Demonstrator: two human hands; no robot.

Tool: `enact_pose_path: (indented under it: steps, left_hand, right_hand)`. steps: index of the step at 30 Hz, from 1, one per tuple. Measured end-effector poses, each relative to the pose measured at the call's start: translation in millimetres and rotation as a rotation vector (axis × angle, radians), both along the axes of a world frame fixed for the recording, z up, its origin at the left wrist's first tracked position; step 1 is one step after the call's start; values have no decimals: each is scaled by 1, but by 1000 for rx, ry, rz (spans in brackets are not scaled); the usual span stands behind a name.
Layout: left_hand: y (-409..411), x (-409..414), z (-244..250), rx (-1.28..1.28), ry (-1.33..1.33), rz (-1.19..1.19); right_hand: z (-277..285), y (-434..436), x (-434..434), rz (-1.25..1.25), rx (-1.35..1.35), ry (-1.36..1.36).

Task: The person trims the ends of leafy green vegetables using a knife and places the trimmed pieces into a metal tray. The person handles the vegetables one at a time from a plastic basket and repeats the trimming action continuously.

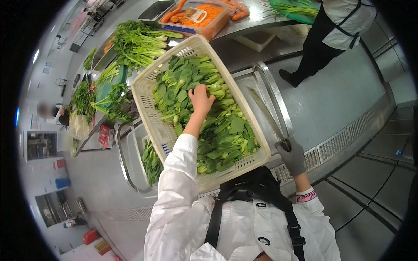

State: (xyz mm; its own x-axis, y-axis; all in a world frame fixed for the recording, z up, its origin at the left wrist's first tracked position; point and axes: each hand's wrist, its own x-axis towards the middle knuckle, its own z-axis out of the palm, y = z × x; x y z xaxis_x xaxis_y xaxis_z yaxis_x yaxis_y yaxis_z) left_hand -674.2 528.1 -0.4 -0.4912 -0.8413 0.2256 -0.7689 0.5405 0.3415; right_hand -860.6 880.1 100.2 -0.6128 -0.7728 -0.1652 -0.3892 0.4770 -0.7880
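Observation:
My bare left hand (pixel 201 99) rests among leafy greens like bok choy (pixel 236 125), its fingers curled at the stalks; whether it grips one cannot be told. The greens fill much of a cream perforated plastic basket (pixel 143 98), stalks mostly toward its sides and leaves in the middle. Outside the basket's right side, my gray-gloved right hand (pixel 291 155) is closed on the dark handle of a knife (pixel 266 114). The long blade points up and away, over a steel cart tray (pixel 243 81) beside the basket.
Celery (pixel 140 42), a tub of shredded carrot (pixel 209 27) and green cutting boards (pixel 112 86) occupy the steel counter ahead. More greens (pixel 152 163) lie in a clear bin left of the basket. A person in a white apron (pixel 326 42) stands at upper right. The cart's curved rail (pixel 276 94) runs along the right.

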Motion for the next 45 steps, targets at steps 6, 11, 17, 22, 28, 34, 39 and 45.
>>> enact_pose_path:
  steps: [6, 11, 17, 22, 28, 34, 39, 45]
  left_hand:
    - [16, 58, 25, 313, 320, -57]
    - [66, 64, -7, 90, -35, -321]
    - [97, 57, -9, -38, -482, -455]
    - [104, 57, -12, -194, -670, -625]
    - [95, 57, -1, -59, -302, -491]
    - [112, 61, 72, 295, 227, -235]
    - [131, 83, 105, 739, 749, -128]
    - [147, 115, 114, 1181, 1279, -132]
  right_hand:
    - [11, -32, 21, 66, -111, 23]
    - [11, -42, 39, 75, -125, -92]
    - [3, -16, 48, 97, -131, -3]
    - [7, 14, 50, 19, -89, -53]
    - [-9, 38, 42, -8, -154, -18]
    - [2, 23, 48, 21, -177, 21]
    - [22, -7, 67, 157, -145, 29]
    - [30, -37, 91, 304, -100, 23]
